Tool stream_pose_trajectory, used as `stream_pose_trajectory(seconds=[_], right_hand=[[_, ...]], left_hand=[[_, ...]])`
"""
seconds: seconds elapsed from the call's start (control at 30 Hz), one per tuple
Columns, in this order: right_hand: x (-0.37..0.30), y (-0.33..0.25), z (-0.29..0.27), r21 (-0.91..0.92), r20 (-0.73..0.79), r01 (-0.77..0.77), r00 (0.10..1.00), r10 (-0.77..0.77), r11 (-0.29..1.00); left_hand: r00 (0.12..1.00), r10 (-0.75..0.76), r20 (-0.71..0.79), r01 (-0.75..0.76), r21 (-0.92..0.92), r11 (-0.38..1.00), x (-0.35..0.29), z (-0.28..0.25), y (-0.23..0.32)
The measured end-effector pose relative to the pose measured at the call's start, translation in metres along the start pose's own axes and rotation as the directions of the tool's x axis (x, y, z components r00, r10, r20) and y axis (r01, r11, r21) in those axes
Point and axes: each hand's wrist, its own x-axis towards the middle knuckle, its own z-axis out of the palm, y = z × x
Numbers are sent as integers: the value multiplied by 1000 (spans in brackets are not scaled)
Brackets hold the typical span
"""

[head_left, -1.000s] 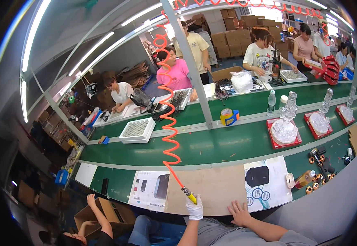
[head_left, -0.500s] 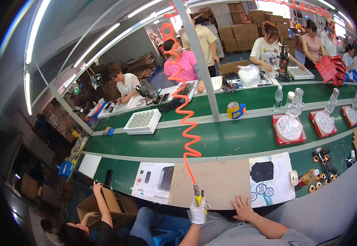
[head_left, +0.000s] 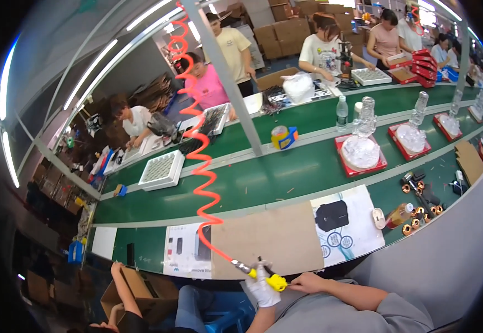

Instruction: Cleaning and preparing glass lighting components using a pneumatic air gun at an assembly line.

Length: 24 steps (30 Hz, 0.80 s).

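In my left hand (head_left: 263,291), which wears a white glove, is a yellow air tool (head_left: 276,282) joined by a metal fitting to a red coiled hose (head_left: 201,188). The tool lies tilted just off the bench's front edge, its end pointing right. My bare right hand (head_left: 308,283) has its fingers closed at the thin tip of that tool; the fingertips are partly hidden. Beyond both hands lies a flat brown cardboard sheet (head_left: 266,238) on the bench, with printed white card panels on either side.
Red boxes with clear-wrapped parts (head_left: 361,152) stand on the green conveyor (head_left: 225,191). At the right lie a bottle (head_left: 399,215) and copper-coloured rings (head_left: 415,223). A tape dispenser (head_left: 283,137) and a white tray (head_left: 162,170) sit farther off. Co-workers sit opposite; another person's arm (head_left: 124,286) reaches in at left.
The air tool has tipped from upright to pointing right. My right hand has left the cardboard's edge and closed at the tool's tip. The view has turned, shifting the scene left.
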Motion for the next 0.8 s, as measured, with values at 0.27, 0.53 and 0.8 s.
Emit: stream_pose_trajectory(seconds=[0.27,0.53,0.8], right_hand=[[10,-6,19,-110,214,55,976,-31,992],[1,3,27,-135,355,101,934,-48,986],[28,35,18,15,-99,-35,994,36,999]], left_hand=[[995,-20,97,20,-2,1000,12,-48,11],[717,-454,528,387,240,890,-5,-20,34],[816,-256,518,-13,459,888,14,20,6]])
